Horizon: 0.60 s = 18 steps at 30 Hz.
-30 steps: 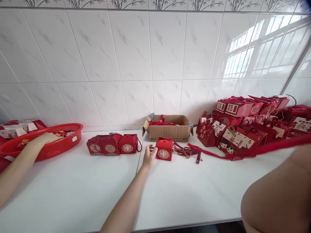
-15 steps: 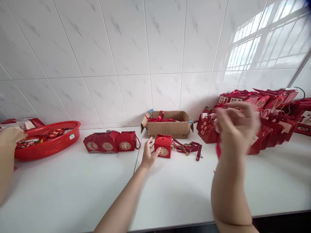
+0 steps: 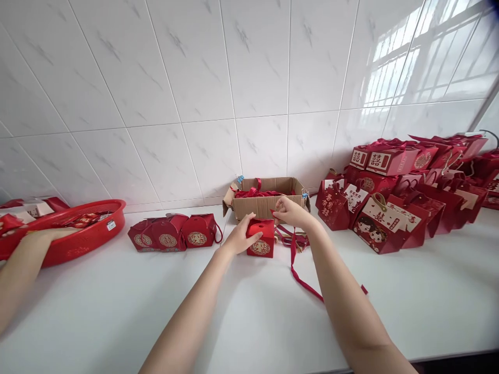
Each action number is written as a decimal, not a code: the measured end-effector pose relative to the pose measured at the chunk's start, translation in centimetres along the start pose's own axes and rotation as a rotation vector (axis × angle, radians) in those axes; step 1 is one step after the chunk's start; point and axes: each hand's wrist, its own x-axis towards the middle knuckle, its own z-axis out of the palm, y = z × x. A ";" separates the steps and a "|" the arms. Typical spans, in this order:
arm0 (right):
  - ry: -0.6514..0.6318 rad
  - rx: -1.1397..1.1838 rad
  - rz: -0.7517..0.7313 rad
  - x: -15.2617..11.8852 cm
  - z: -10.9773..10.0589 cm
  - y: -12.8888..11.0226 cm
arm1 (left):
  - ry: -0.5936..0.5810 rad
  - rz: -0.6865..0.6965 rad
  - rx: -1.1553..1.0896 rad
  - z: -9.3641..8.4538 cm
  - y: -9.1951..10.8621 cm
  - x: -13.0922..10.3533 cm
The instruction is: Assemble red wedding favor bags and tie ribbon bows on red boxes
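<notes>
A small red gift box (image 3: 261,248) with a gold round emblem and a hole in its top stands upright on the white table. My left hand (image 3: 238,239) grips it from the left, fingers behind and thumb at the front edge. Just right of the box top, my right hand (image 3: 289,212) pinches the end of a red ribbon (image 3: 298,276). The rest of that ribbon hangs down and trails over the table, partly hidden behind my right forearm. Behind my right wrist lies a tangle of dark red straps (image 3: 287,238).
An open cardboard box (image 3: 245,206) with red ribbons stands against the tiled wall. Red gift boxes (image 3: 167,234) sit to the left. Red gift bags (image 3: 384,223) crowd the right. At far left, a co-worker's arms (image 3: 33,254) reach into a red plastic basket (image 3: 83,249).
My right hand has come left and down from the bags to the box, bringing the ribbon. My left hand stays on the box. The co-worker's arm has reached farther into the basket.
</notes>
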 end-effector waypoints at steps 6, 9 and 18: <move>-0.114 -0.068 0.046 1.0 0.3 1.5 | 0.247 -0.050 0.168 2.9 0.2 -2.1; -0.154 -0.068 0.060 1.3 0.7 1.7 | 0.364 -0.009 0.255 3.6 1.5 -3.2; -0.107 -0.023 0.083 1.9 0.8 2.5 | 0.386 -0.177 0.012 4.3 0.2 -4.9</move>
